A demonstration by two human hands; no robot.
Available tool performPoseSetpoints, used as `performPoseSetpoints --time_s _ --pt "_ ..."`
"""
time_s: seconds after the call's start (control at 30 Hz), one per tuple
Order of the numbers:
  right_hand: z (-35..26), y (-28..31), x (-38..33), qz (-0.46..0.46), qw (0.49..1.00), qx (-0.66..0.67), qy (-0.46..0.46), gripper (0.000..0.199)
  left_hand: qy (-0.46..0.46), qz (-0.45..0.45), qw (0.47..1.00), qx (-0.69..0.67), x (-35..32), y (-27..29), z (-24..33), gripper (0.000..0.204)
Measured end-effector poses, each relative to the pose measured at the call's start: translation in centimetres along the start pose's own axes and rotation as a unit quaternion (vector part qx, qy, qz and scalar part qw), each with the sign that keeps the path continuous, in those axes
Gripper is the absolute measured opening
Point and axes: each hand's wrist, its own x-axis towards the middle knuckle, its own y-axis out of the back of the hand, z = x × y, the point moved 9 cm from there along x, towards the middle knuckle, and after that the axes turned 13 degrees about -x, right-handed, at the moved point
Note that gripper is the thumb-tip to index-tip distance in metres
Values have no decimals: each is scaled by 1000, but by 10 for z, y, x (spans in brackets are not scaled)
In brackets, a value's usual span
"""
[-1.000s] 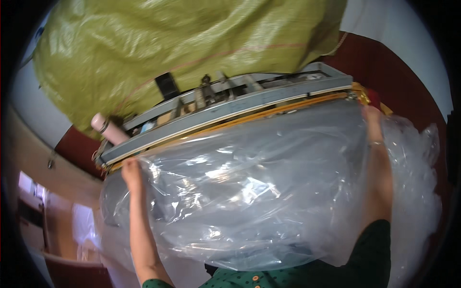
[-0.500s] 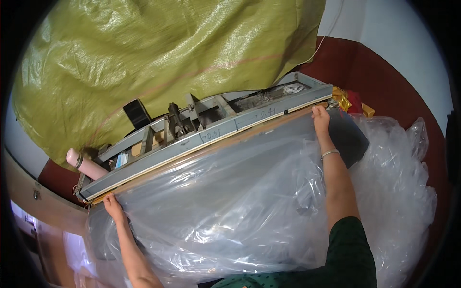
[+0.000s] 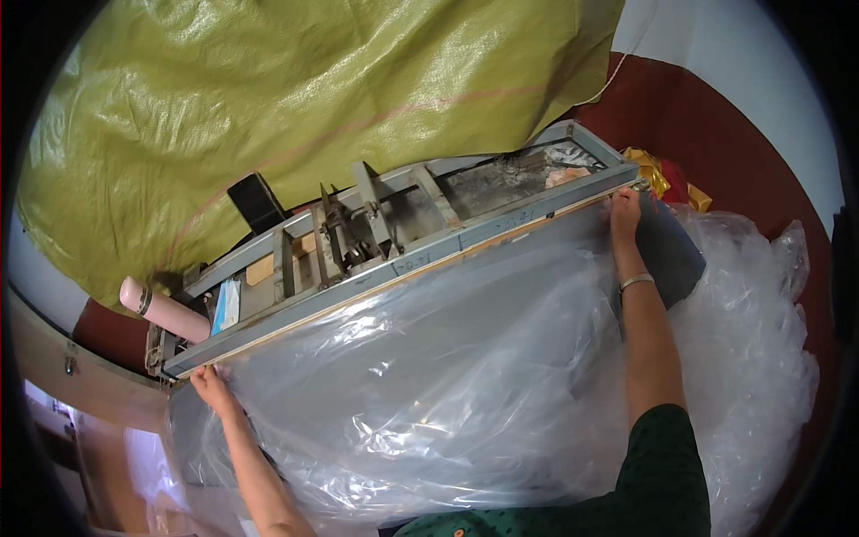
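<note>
A large sheet of clear plastic film (image 3: 447, 358) lies over a grey surface in front of me, its far edge along a long grey metal frame (image 3: 344, 295). My left hand (image 3: 211, 388) is closed on the film's far left corner, right below the frame's left end. My right hand (image 3: 625, 215) is closed on the far right corner, below the frame's right end. Both arms are stretched out, and the film spreads between them with wrinkles and shine. A thin pale strip (image 3: 465, 255) runs along the frame's lower edge. The fingertips are partly hidden.
A pink bottle (image 3: 170, 313) and a dark phone (image 3: 256, 203) rest at the frame's left part. Metal brackets (image 3: 371, 210) stand inside it. A yellow-green woven sheet (image 3: 313, 89) covers the back. Crumpled clear film (image 3: 752, 358) is heaped on the right.
The metal frame has tilted toward me, showing more of its inside, and the brown strip below it is mostly covered. My right hand has shifted slightly right and nearer; the left has barely moved.
</note>
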Motion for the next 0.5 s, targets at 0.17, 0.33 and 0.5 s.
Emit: performPoseSetpoints --time_s 0.17,0.33,0.5 --pt "16 5 6 -27 996 70 -38 9 3 18 1000 -15 -4 -8 -2 7" --pt "-102 -15 -34 81 955 -275 80 13 26 -179 980 82 -20 -16 44 3" --pt "-281 -119 -150 -188 940 -89 269 10 -10 -292 955 56 -91 -40 146 4"
